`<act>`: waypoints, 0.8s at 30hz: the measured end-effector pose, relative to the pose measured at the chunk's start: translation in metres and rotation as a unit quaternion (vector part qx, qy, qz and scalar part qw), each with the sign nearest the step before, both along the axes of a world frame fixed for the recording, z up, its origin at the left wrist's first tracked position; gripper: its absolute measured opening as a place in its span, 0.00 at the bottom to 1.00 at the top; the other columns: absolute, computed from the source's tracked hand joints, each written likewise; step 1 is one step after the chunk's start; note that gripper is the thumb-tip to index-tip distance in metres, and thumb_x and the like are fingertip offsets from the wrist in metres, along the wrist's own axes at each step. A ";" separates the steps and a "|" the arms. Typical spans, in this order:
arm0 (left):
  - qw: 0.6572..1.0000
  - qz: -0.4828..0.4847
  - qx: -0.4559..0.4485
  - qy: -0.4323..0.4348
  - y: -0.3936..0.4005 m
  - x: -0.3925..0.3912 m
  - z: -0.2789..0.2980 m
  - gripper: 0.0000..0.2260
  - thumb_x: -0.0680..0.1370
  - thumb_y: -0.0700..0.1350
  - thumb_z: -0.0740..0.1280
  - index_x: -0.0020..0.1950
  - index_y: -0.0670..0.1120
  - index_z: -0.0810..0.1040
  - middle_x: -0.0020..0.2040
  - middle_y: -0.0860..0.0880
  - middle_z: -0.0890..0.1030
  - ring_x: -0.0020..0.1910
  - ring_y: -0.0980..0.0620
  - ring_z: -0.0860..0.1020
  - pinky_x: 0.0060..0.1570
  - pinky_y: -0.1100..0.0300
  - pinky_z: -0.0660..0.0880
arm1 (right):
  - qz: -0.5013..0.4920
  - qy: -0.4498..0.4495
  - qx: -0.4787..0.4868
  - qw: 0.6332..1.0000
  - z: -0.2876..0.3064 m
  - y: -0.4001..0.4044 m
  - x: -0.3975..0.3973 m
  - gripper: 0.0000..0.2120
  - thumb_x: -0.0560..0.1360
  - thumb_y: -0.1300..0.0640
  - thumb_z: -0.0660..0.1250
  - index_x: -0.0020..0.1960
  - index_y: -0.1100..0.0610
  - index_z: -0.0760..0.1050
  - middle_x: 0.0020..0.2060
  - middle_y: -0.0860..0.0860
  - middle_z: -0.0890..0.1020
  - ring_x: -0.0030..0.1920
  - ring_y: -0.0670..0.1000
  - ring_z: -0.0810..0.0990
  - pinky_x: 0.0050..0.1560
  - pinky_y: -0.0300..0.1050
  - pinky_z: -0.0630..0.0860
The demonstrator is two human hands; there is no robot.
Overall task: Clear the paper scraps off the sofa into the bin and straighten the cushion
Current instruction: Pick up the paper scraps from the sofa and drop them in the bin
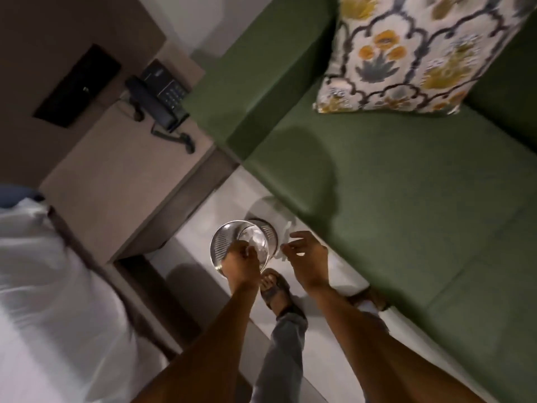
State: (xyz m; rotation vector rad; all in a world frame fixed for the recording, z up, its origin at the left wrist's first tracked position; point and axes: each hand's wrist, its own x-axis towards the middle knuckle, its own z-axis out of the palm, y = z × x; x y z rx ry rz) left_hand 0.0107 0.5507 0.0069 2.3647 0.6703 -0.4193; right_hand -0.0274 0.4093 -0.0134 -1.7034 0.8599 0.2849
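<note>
While the person stood beside the dark green fabric sofa (392,184), both bare hands reached down toward a round, shiny metal bin (229,245) on the pale floor. Their left hand (242,264) hung over the bin's mouth, fingers curled inward; whether it gripped anything could not be told. Their right hand (306,255) hovered just beside the bin, fingers loosely spread. A white cushion with yellow flowers (412,53) leaned tilted against the sofa's back.
</note>
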 end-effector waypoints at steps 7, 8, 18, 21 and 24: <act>0.998 -0.045 -0.044 -0.006 0.090 -0.009 -0.020 0.17 0.83 0.52 0.68 0.61 0.39 0.81 0.53 0.40 0.87 0.51 0.37 0.85 0.47 0.63 0.71 | 0.084 -0.002 0.007 0.996 -0.018 0.096 0.021 0.16 0.76 0.60 0.78 0.62 0.59 0.80 0.52 0.58 0.88 0.50 0.57 0.88 0.51 0.43 0.85; 0.997 -0.050 -0.059 -0.009 0.096 -0.009 -0.019 0.28 0.81 0.62 0.62 0.65 0.38 0.79 0.55 0.41 0.86 0.52 0.39 0.84 0.49 0.63 0.72 | 0.095 -0.003 0.000 0.995 -0.020 0.104 0.023 0.17 0.77 0.59 0.77 0.64 0.60 0.79 0.55 0.59 0.88 0.52 0.58 0.87 0.55 0.48 0.85; 0.997 -0.059 -0.053 0.023 0.114 -0.013 -0.036 0.20 0.82 0.37 0.69 0.74 0.38 0.72 0.67 0.35 0.81 0.63 0.32 0.80 0.60 0.43 0.78 | 0.131 0.018 -0.066 0.989 -0.032 0.119 0.008 0.19 0.77 0.65 0.73 0.67 0.59 0.78 0.61 0.58 0.86 0.60 0.61 0.85 0.61 0.52 0.83; 0.996 -0.065 -0.046 0.034 0.110 -0.011 -0.036 0.23 0.82 0.42 0.71 0.75 0.39 0.71 0.67 0.36 0.81 0.63 0.33 0.80 0.60 0.43 0.79 | 0.130 0.033 -0.056 0.989 -0.032 0.112 0.008 0.20 0.75 0.67 0.72 0.66 0.59 0.78 0.60 0.58 0.86 0.59 0.61 0.85 0.59 0.52 0.84; 0.995 -0.085 -0.032 0.051 0.102 -0.008 -0.033 0.26 0.83 0.51 0.68 0.79 0.44 0.68 0.70 0.38 0.79 0.65 0.35 0.78 0.62 0.43 0.78 | 0.147 0.048 -0.040 0.987 -0.030 0.101 0.012 0.21 0.76 0.64 0.74 0.68 0.57 0.77 0.62 0.57 0.85 0.61 0.59 0.85 0.61 0.59 0.85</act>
